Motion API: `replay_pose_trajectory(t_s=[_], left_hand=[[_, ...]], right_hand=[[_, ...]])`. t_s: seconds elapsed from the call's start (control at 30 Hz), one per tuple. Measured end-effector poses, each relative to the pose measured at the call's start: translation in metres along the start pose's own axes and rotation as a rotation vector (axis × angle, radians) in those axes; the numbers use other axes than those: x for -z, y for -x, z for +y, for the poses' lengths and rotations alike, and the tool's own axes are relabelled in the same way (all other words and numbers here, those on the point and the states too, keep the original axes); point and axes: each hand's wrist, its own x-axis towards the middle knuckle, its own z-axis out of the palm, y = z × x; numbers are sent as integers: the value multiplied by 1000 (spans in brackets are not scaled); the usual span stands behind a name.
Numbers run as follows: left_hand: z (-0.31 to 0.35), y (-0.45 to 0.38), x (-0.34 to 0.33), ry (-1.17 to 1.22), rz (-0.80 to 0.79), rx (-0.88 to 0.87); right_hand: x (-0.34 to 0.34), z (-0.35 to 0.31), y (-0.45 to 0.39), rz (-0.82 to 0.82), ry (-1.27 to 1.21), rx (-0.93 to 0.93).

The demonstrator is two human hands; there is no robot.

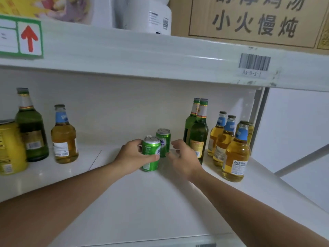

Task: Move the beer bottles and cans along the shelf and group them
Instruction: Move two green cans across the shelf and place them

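Two green cans stand mid-shelf, one behind the other. My left hand (132, 155) grips the near green can (151, 154). My right hand (183, 157) hovers beside the far green can (163, 141) with fingers loosely curled and nothing in it. Two green bottles (197, 132) stand just right of my right hand. Several amber bottles (235, 154) with blue neck labels cluster at the shelf's right end. At the left stand one green bottle (32, 132), one amber bottle (64, 138) and a yellow can (9, 147).
The white shelf (142, 202) runs left to right, with an upper shelf (142, 57) close overhead. A cardboard box (258, 22) and white containers (147, 15) sit on that upper shelf. A white upright post (259, 111) bounds the right end.
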Motion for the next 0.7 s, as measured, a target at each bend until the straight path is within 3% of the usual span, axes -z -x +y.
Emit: replay_pose_trajectory(t_s=[0.43,0.7], left_hand=[[23,-4,-50,7,-2,77],[27,-6,-69,-29,33,97]], right_hand=[[58,20,49,-131,478,108],[74,31,68,-128,474,117]])
